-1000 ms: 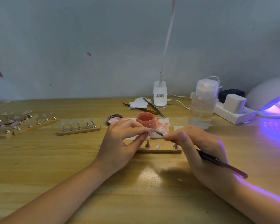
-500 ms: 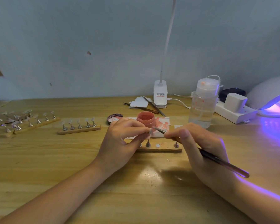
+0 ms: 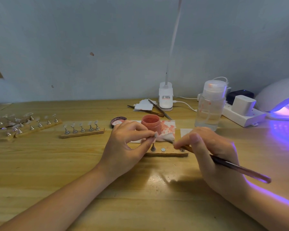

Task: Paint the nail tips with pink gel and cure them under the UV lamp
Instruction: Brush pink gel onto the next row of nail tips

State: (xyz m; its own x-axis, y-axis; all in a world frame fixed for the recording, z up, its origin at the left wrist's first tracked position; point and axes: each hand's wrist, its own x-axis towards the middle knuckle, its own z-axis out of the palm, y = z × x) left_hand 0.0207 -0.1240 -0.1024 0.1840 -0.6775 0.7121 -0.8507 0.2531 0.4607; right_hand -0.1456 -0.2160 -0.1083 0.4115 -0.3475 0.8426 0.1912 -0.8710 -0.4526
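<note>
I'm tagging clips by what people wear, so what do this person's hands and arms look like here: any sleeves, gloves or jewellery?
Both forearms are bare as far as the frame shows, with no sleeve in view. The left hand and right hand wear no gloves, and no ring, watch or bracelet shows. The visible nails look short and unpainted. Violet light falls along the outer edge of the right forearm.

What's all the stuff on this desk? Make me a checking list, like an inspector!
Surface: wooden desk, purple glow at right.
Job's things: open pink gel jar; lit white UV lamp; wooden strip of clear nail tips.
Clutter: clear pump bottle; stained paper; jar lid; tweezers.
Hands: left hand pinches a nail tip; right hand holds a dark brush.
Cables: white cord to power strip.
Surroundings: grey wall.
</note>
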